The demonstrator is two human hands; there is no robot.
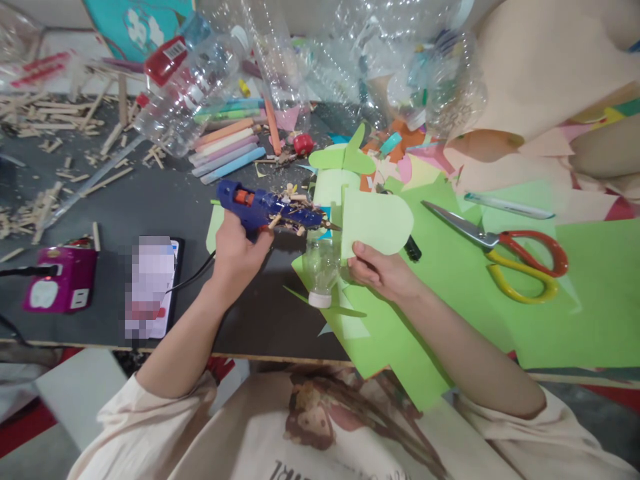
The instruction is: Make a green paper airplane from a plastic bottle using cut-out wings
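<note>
My left hand [240, 250] is wrapped round a blue glue gun [270, 209] with wood bits stuck along its barrel. Its nozzle points right, at the edge of a pale green paper piece [377, 220] with a rounded end. The fingers of my right hand [377, 270] pinch that piece by its lower edge. Beside it is a clear plastic bottle [321, 263], its white cap toward me and its upper part wrapped in light green paper. Green leaf-shaped paper pieces [345, 159] stand at the bottle's far end.
Scissors [493, 243] and a pen [510, 205] lie on green paper sheets [590, 287] at right. On the left are a phone [167, 287], a purple power box [63, 279] and wood sticks [55, 113]. Behind are markers [230, 150] and plastic bottles [200, 87].
</note>
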